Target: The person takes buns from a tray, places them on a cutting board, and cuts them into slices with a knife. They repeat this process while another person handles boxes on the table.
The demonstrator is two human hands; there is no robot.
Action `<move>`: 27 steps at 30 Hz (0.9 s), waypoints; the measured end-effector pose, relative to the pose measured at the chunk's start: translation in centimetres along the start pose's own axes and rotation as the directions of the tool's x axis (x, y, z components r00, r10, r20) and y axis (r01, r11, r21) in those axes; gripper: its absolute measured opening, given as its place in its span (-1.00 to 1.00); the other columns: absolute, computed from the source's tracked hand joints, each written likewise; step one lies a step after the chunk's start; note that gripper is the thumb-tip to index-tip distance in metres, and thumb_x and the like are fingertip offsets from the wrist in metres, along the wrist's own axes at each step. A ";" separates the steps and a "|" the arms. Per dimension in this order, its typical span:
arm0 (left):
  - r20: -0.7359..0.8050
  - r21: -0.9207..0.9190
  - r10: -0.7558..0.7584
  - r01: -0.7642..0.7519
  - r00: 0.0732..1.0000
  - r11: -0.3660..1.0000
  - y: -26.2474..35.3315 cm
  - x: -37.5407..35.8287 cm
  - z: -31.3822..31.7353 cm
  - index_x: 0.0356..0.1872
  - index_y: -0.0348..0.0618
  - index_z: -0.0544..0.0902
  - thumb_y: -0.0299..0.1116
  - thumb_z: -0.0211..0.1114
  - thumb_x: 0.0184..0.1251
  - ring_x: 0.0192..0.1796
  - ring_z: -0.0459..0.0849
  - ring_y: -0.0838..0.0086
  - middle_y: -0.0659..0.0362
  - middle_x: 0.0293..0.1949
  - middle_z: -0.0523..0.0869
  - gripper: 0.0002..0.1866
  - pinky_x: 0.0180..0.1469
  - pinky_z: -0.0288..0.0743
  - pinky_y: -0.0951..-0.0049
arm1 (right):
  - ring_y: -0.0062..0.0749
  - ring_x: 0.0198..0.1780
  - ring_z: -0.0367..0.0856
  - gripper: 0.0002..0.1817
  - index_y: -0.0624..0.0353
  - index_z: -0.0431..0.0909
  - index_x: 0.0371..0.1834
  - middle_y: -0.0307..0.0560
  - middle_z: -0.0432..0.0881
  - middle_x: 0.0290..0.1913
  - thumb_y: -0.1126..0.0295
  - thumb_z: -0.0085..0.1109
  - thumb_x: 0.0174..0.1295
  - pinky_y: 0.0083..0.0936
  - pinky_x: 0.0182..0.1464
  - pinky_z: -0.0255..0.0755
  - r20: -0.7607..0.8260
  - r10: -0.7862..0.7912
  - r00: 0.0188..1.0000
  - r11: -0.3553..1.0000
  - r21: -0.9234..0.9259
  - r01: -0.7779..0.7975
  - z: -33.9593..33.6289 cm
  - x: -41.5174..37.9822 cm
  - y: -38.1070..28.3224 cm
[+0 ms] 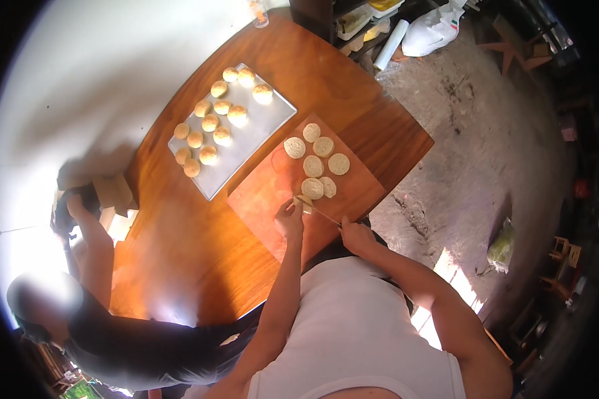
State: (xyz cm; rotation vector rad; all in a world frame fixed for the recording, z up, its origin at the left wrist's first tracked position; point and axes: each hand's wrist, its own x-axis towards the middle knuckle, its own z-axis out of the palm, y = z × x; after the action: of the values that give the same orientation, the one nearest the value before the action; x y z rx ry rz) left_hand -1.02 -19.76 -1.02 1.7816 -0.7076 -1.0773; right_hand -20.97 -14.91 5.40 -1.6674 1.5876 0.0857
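A knife is gripped by my right hand near the front corner of a reddish board. Its thin blade points left and reaches the piece of bread that my left hand pinches between its fingers. The fingers partly cover that piece, which is pale at the cut. Just beyond it, several round halves of bread rolls lie on the board with pale faces up. One half overlaps its neighbour.
A metal tray with several whole golden rolls stands on the wooden table behind the board. At the left, another person in dark clothing reaches toward a cardboard box. A glass stands at the table's far edge.
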 end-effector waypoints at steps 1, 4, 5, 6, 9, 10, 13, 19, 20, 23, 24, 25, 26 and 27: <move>0.002 -0.003 0.003 -0.003 1.000 1.000 0.1 0.0 -0.1 0.07 -0.48 0.63 -0.53 0.40 0.29 -0.35 0.74 0.49 -0.06 -0.27 0.81 -0.65 -0.29 0.59 0.57 | 0.26 -0.26 0.72 -0.74 0.25 0.38 -0.07 0.28 0.70 -0.39 0.23 -0.02 0.47 0.10 -0.15 0.56 -0.005 0.000 1.000 1.000 -0.002 0.000 0.1 0.4 -0.4; 0.045 -0.069 -0.004 0.007 0.999 0.998 0.1 -0.5 -0.2 0.03 -0.44 0.67 -0.43 0.44 0.29 -0.28 0.75 0.53 -0.01 -0.23 0.82 -0.64 -0.25 0.59 0.55 | 0.27 -0.28 0.71 -0.74 0.24 0.37 -0.07 0.28 0.70 -0.40 0.24 0.00 0.46 0.10 -0.18 0.56 -0.064 -0.048 0.997 0.999 0.008 0.048 1.2 1.8 -0.7; 0.046 -0.089 -0.012 0.016 0.999 0.996 0.2 -0.5 -0.2 0.04 -0.44 0.66 -0.45 0.43 0.29 -0.28 0.75 0.52 -0.01 -0.23 0.82 -0.65 -0.24 0.58 0.56 | 0.28 -0.29 0.71 -0.73 0.25 0.37 -0.07 0.29 0.70 -0.40 0.23 0.00 0.46 0.10 -0.19 0.56 -0.086 -0.063 0.994 0.998 0.011 0.064 1.7 2.0 -0.5; 0.047 -0.107 -0.017 0.022 0.999 0.994 0.3 -0.3 -0.4 0.04 -0.44 0.66 -0.47 0.42 0.29 -0.28 0.74 0.52 -0.02 -0.23 0.82 -0.66 -0.24 0.58 0.56 | 0.28 -0.29 0.71 -0.72 0.26 0.37 -0.07 0.29 0.70 -0.40 0.23 0.00 0.46 0.10 -0.20 0.56 -0.111 -0.078 0.991 0.997 0.016 0.081 2.2 2.1 -0.4; 0.062 -0.167 -0.011 0.021 0.998 0.986 -0.4 -0.1 -0.7 0.09 -0.43 0.63 -0.52 0.38 0.29 -0.25 0.74 0.50 -0.04 -0.22 0.81 -0.63 -0.22 0.58 0.55 | 0.31 -0.31 0.70 -0.72 0.28 0.36 -0.07 0.29 0.69 -0.40 0.23 0.00 0.47 0.10 -0.21 0.55 -0.051 -0.037 0.998 0.999 -0.021 0.036 0.6 -1.1 1.9; 0.061 -0.175 -0.012 0.023 0.998 0.984 -0.3 -0.3 -0.9 0.09 -0.43 0.63 -0.52 0.38 0.29 -0.25 0.74 0.50 -0.04 -0.22 0.81 -0.63 -0.22 0.58 0.55 | 0.31 -0.31 0.70 -0.72 0.28 0.36 -0.07 0.29 0.69 -0.40 0.23 0.00 0.47 0.10 -0.21 0.55 -0.051 -0.037 0.998 0.999 -0.029 0.036 0.0 -2.1 2.6; 0.125 -0.210 -0.074 0.099 0.989 0.973 0.0 -0.4 -2.4 0.17 -0.41 0.57 -0.54 0.37 0.29 -0.19 0.76 0.43 -0.06 -0.13 0.78 -0.58 -0.21 0.64 0.52 | 0.32 -0.28 0.69 -0.69 0.29 0.36 -0.06 0.31 0.69 -0.38 0.21 0.00 0.47 0.13 -0.18 0.54 0.034 0.036 0.999 0.998 -0.045 -0.034 -0.9 -4.0 4.4; 0.172 -0.346 -0.241 0.288 0.955 0.893 -0.8 -0.7 -5.1 0.26 -0.29 0.49 -0.48 0.41 0.26 -0.11 0.76 0.34 -0.07 -0.05 0.74 -0.46 -0.11 0.69 0.44 | 0.33 -0.20 0.67 -0.64 0.26 0.38 -0.03 0.37 0.68 -0.34 0.13 0.02 0.47 0.18 -0.12 0.51 0.087 0.019 0.996 0.997 -0.081 -0.012 -3.0 -5.9 5.6; 0.184 -0.349 -0.259 0.309 0.948 0.885 -1.0 -0.6 -5.3 0.27 -0.30 0.48 -0.47 0.43 0.24 -0.11 0.76 0.33 -0.06 -0.05 0.74 -0.43 -0.11 0.69 0.43 | 0.34 -0.20 0.67 -0.65 0.24 0.38 -0.03 0.38 0.68 -0.34 0.13 0.02 0.46 0.17 -0.13 0.50 0.088 0.015 0.996 0.997 -0.077 -0.008 -3.0 -6.3 5.8; 0.176 -0.318 -0.287 0.331 0.941 0.889 -0.9 -0.8 -5.5 0.27 -0.32 0.47 -0.45 0.49 0.20 -0.12 0.76 0.35 -0.04 -0.07 0.74 -0.39 -0.11 0.68 0.43 | 0.36 -0.21 0.66 -0.66 0.21 0.39 -0.02 0.39 0.67 -0.35 0.12 0.04 0.46 0.17 -0.15 0.49 0.072 0.019 0.997 0.999 -0.041 -0.016 -2.8 -7.0 6.3; 0.162 -0.284 -0.298 0.333 0.941 0.899 -0.8 -0.9 -5.4 0.26 -0.34 0.47 -0.44 0.51 0.18 -0.12 0.76 0.36 -0.02 -0.09 0.75 -0.38 -0.11 0.67 0.44 | 0.38 -0.22 0.65 -0.66 0.20 0.39 -0.02 0.39 0.66 -0.35 0.11 0.04 0.45 0.18 -0.16 0.48 0.053 0.033 0.998 0.999 -0.010 -0.033 -2.7 -7.0 6.4; 0.162 -0.283 -0.297 0.332 0.941 0.900 -0.9 -0.9 -5.4 0.26 -0.34 0.47 -0.44 0.51 0.18 -0.12 0.76 0.36 -0.02 -0.09 0.75 -0.38 -0.11 0.67 0.44 | 0.38 -0.22 0.65 -0.66 0.20 0.39 -0.02 0.39 0.66 -0.35 0.11 0.04 0.45 0.18 -0.16 0.48 0.052 0.032 0.998 0.999 -0.009 -0.032 -2.7 -7.0 6.4; 0.145 -0.211 -0.257 0.283 0.956 0.935 -1.0 -0.9 -5.3 0.23 -0.35 0.50 -0.45 0.52 0.17 -0.14 0.75 0.39 0.00 -0.10 0.75 -0.41 -0.13 0.65 0.46 | 0.38 -0.22 0.65 -0.66 0.20 0.39 -0.03 0.39 0.66 -0.36 0.12 0.05 0.45 0.18 -0.17 0.47 0.028 0.038 0.999 0.999 0.016 -0.039 -2.9 -6.9 6.4; 0.133 -0.137 -0.214 0.232 0.968 0.963 -1.1 -0.8 -5.1 0.19 -0.36 0.52 -0.45 0.53 0.16 -0.15 0.75 0.42 0.02 -0.11 0.76 -0.43 -0.15 0.64 0.47 | 0.39 -0.23 0.64 -0.66 0.20 0.39 -0.03 0.40 0.66 -0.36 0.12 0.05 0.45 0.18 -0.18 0.47 0.003 0.046 0.999 0.998 0.042 -0.046 -3.0 -6.9 6.5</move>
State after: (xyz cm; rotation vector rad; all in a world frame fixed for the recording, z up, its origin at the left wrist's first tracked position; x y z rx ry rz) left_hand 3.15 -16.58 -0.62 1.7064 -0.4862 -1.3597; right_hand -29.37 -10.34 8.03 -1.5986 1.6160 0.0773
